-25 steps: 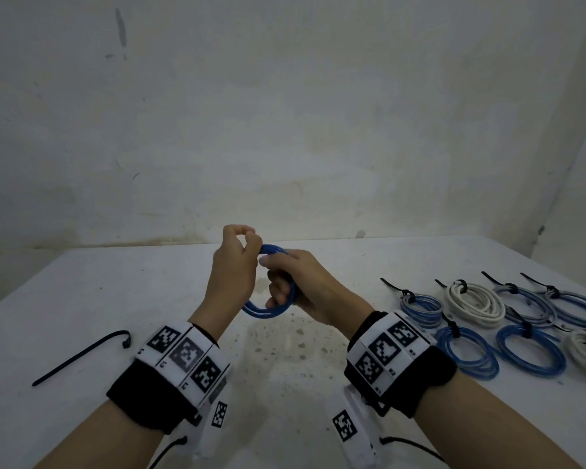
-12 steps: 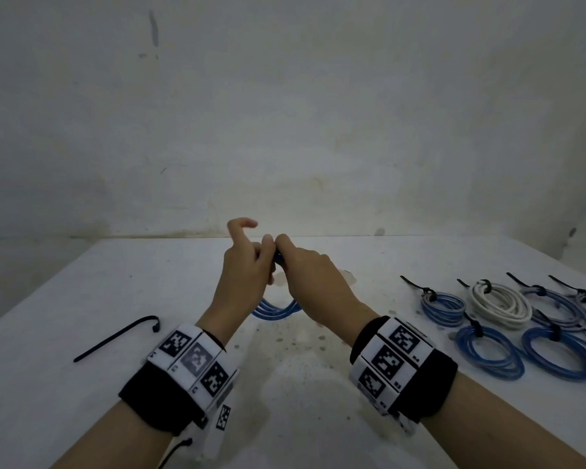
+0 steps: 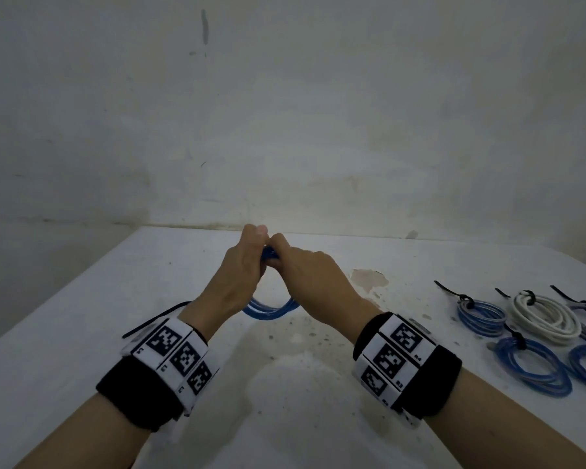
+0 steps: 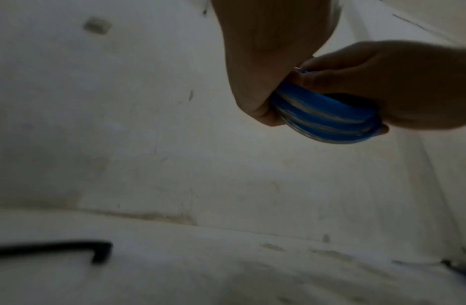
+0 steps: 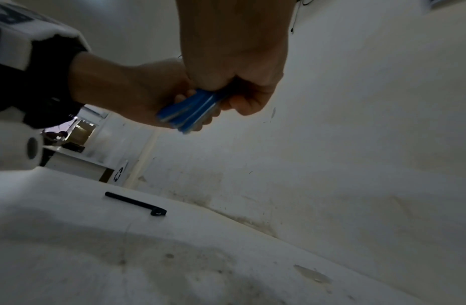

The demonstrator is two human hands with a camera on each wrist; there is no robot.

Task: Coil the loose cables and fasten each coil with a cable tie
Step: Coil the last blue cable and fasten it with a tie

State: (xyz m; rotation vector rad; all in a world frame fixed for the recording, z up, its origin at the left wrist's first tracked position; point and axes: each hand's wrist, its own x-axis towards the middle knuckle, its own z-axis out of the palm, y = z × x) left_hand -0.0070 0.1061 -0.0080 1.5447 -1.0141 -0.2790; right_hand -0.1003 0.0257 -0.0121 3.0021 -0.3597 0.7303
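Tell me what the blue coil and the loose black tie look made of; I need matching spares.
Blue coil: probably glossy plastic-jacketed cable; pale highlights streak its strands, and it bends tightly between both hands.
Black tie: looks like matte black plastic, perhaps nylon; a thin flat strip with a blocky head, no shine. Blur leaves both uncertain.

Head camera looks down over both wrists; wrist cameras look up, close — all share the coiled blue cable.

Both forearms extend forward and converge, each wrist banded with a marker cuff. Left hand and right hand meet at the fingertips, raised off the bench, fingers curled and clamped on the blue cable coil.
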